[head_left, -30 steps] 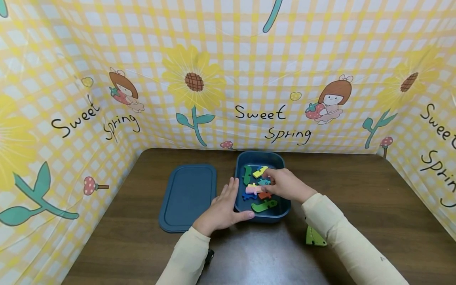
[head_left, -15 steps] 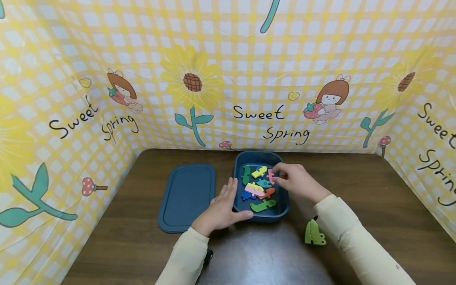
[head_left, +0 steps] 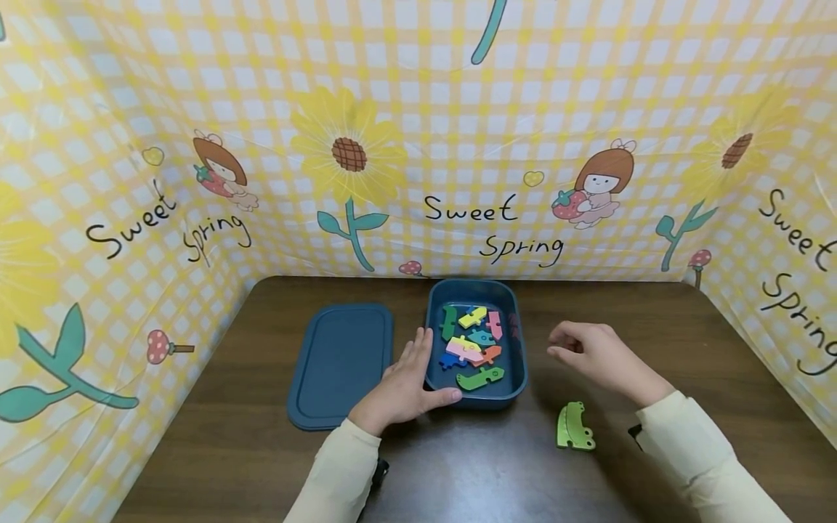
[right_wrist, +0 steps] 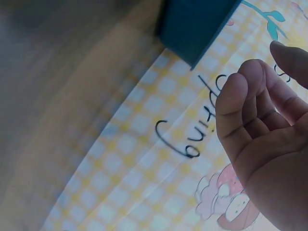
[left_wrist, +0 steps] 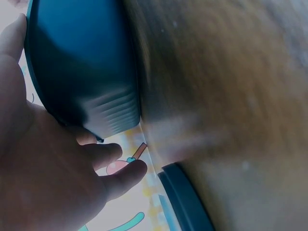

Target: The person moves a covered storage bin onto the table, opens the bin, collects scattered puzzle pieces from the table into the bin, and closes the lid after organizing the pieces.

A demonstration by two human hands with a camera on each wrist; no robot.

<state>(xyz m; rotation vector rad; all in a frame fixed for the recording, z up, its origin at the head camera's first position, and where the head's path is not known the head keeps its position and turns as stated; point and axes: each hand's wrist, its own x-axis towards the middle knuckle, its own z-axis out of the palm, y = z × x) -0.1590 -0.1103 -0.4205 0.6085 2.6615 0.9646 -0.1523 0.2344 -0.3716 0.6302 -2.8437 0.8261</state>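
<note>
A dark blue plastic box (head_left: 522,374) stands at the table's middle, with several flat colored puzzle pieces inside. Among them are a pink piece (head_left: 494,325), a yellow one (head_left: 472,317), an orange one (head_left: 487,355) and a long green one (head_left: 480,378). My left hand (head_left: 405,385) rests along the box's left side, fingers fairly straight, thumb at the near corner; the left wrist view shows the box wall (left_wrist: 86,57) against it. To the right of the box, my right hand (head_left: 601,356) hovers with loosely bent fingers, nothing between them in the right wrist view.
The matching blue lid (head_left: 341,363) lies flat on the brown table (head_left: 216,407), left of the box. A light green crocodile-head piece (head_left: 574,427) lies near my right forearm. A yellow checkered cloth (head_left: 451,145) hangs around the back and sides.
My right hand let go of the pink piece at the box's right side and moved out to the right. That piece now lies in the box. My left hand stays put.
</note>
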